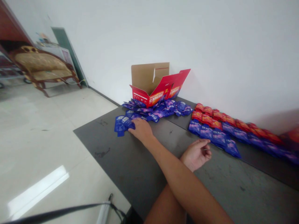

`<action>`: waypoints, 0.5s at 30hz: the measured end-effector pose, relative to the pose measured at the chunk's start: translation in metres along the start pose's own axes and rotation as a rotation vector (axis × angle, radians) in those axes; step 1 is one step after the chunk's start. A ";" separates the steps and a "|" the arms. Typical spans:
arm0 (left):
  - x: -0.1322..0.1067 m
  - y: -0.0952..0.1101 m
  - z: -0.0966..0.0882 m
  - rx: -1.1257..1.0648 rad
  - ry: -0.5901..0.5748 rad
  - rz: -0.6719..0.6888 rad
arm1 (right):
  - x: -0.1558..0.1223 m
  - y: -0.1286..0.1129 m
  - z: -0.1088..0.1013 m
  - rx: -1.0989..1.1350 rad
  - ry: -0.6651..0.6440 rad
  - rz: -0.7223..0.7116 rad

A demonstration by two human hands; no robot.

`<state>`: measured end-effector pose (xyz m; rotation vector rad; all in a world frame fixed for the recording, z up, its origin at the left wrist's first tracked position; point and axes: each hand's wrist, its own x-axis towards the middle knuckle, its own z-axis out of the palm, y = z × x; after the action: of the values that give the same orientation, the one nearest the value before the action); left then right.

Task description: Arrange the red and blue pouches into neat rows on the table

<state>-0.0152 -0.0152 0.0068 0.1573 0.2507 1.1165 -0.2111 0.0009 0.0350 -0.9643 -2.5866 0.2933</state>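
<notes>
My right hand reaches across my body and lies on a small heap of blue foil sachets at the left of the dark grey tabletop. Its fingers cover part of the heap, and I cannot tell whether they grip any sachet. My left hand rests on the tabletop with its fingers curled, close to a row of blue sachets. Nothing shows in it. A larger spread of blue sachets lies against an open red cardboard box. Red sachets line up behind the blue row.
The sachet rows run right along the white wall at the table's back edge. The table's near left edge drops to a pale tiled floor. A wooden-framed settee stands far left. A dark strap crosses the bottom left.
</notes>
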 end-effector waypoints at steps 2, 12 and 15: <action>0.000 0.000 0.000 -0.012 -0.003 -0.001 | -0.001 -0.003 -0.004 -0.004 -0.024 -0.017; 0.005 0.001 0.001 0.031 0.119 0.020 | -0.011 0.029 -0.058 0.168 0.194 0.184; 0.010 0.002 -0.001 0.062 0.186 0.026 | -0.043 0.058 -0.104 0.400 0.275 0.167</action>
<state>-0.0128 -0.0054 0.0049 0.1120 0.4501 1.1510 -0.1050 0.0221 0.0999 -0.9911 -2.0958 0.6457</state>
